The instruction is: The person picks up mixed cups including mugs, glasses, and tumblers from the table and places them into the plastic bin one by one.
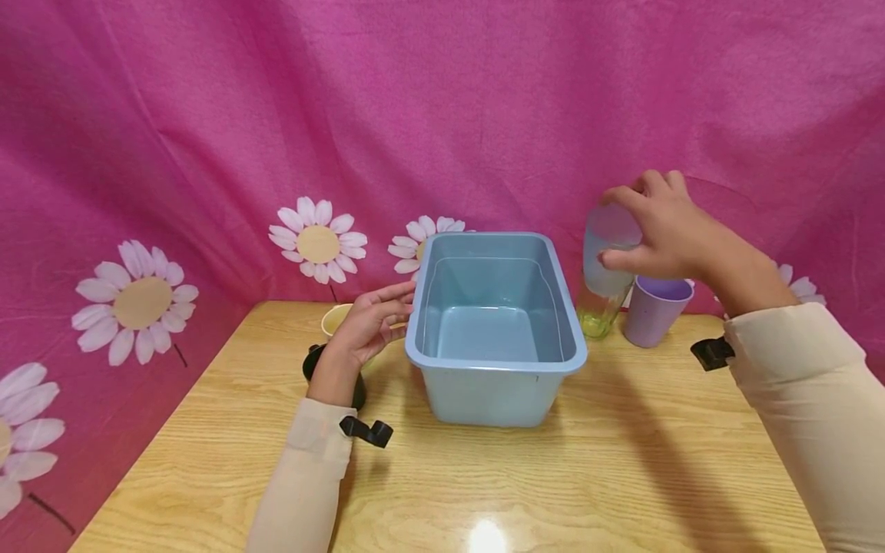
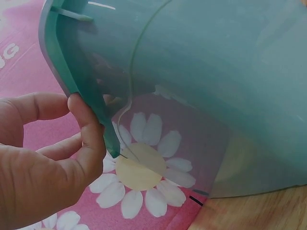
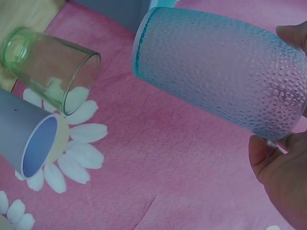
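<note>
My right hand (image 1: pixel 664 223) grips a bluish translucent pebbled tumbler (image 1: pixel 608 250) near its upper end, thumb on one side and fingers on the other. The tumbler (image 3: pixel 216 72) is held up in front of a green-tinted glass (image 3: pixel 57 67), overlapping it in the head view. Beside that glass stands a purple cup (image 1: pixel 653 315). At the left rim of a blue-grey plastic tub (image 1: pixel 491 395), my left hand (image 1: pixel 369 326) touches the outside with loosely extended fingers. The tub's rim (image 2: pixel 79 72) meets the fingertips in the left wrist view. Inside the tub nothing lies on its floor.
Behind the left hand are a pale yellow cup (image 1: pixel 335 316) and a dark cup (image 1: pixel 314 361), both partly hidden. Everything stands on a wooden table (image 1: pixel 449 484). A pink cloth (image 1: pixel 484 115) with white daisies hangs close behind.
</note>
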A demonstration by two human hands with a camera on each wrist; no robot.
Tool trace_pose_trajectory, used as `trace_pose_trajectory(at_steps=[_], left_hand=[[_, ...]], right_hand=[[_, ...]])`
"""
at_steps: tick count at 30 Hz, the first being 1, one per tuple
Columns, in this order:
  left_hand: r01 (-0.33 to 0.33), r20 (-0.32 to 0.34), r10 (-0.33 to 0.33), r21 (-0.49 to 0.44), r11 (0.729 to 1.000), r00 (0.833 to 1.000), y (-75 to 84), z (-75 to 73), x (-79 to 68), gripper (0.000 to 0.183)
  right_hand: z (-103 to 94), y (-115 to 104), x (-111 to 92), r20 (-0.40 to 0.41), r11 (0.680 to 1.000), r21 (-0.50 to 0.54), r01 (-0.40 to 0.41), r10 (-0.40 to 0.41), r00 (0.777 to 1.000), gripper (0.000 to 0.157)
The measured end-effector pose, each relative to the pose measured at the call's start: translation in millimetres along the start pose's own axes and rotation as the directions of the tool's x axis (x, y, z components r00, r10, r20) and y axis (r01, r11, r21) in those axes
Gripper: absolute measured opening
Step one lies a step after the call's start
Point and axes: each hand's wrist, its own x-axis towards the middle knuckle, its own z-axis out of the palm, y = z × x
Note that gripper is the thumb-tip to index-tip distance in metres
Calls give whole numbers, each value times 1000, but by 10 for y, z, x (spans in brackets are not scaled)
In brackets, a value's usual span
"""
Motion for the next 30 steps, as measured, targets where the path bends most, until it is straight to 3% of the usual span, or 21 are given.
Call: trace_pose_trajectory(at_steps=[20, 30], left_hand=[[-5, 6, 5, -5, 1000, 1000, -11, -13, 7, 49], [-2, 4, 2, -3, 1000, 1000, -10, -14, 12, 50]], right_hand=[[31, -286, 196, 33, 999, 25, 30, -31, 999, 68], [116, -432, 251, -4, 996, 55, 69, -69, 998, 63]])
